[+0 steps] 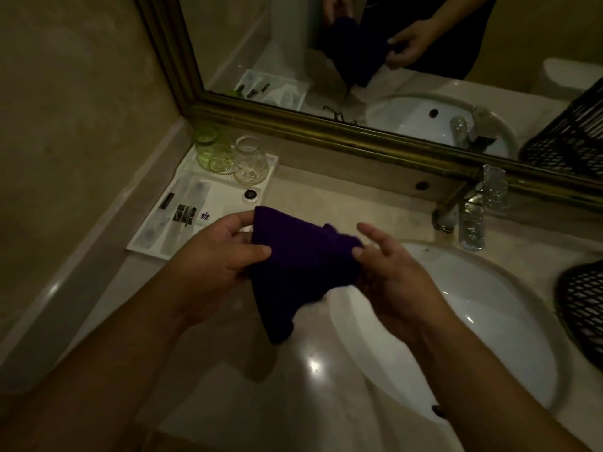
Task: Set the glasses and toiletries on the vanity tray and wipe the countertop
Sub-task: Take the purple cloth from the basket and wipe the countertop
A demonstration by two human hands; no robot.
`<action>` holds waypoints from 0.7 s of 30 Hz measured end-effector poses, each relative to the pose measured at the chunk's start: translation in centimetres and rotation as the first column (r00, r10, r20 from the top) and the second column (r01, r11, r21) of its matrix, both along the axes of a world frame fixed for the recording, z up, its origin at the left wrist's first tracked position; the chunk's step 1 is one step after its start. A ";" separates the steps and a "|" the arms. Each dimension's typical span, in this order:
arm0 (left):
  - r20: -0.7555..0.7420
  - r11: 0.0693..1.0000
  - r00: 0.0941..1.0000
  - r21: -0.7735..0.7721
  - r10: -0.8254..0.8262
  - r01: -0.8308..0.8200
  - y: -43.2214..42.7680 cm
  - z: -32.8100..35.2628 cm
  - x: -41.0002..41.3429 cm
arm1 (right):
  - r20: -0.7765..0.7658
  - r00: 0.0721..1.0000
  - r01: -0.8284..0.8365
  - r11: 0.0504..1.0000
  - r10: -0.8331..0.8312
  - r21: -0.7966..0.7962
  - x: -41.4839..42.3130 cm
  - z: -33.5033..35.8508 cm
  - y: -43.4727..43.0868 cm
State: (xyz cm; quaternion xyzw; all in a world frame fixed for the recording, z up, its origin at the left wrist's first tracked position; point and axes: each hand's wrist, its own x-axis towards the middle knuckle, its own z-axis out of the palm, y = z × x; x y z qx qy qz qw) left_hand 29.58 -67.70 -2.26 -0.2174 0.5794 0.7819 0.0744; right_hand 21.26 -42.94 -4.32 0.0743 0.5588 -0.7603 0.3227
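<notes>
A dark purple cloth (293, 265) hangs folded above the beige countertop (228, 370), held between both hands. My left hand (215, 256) grips its left edge with thumb on top. My right hand (388, 269) pinches its right edge, its other fingers spread. A white vanity tray (225, 197) lies in the back left corner. On its far end stand a green glass (212, 148) and a clear glass (249, 161), both upside down. Flat toiletry packets (179, 213) lie in a row on the tray's near part.
A white oval sink (456, 321) is set into the counter at right, with a faucet (470, 220) behind it. A black mesh basket (584, 314) sits at the far right edge. A gold-framed mirror (326, 125) runs along the back and a wall closes the left side.
</notes>
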 end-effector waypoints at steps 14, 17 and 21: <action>0.017 0.119 0.886 -0.990 -0.464 0.081 11.3 1.8 -7.0 | -0.426 0.694 0.296 0.310 0.580 0.903 -1.1 4.4 14.9; 0.012 0.100 0.837 -0.992 -0.548 0.080 16.3 3.1 -8.7 | -0.461 0.719 0.381 0.259 0.520 0.887 -0.4 5.5 21.4; -0.012 0.109 0.745 -0.991 -0.666 0.082 24.8 5.1 -10.7 | -0.497 0.761 0.453 0.205 0.417 0.867 1.8 7.4 30.3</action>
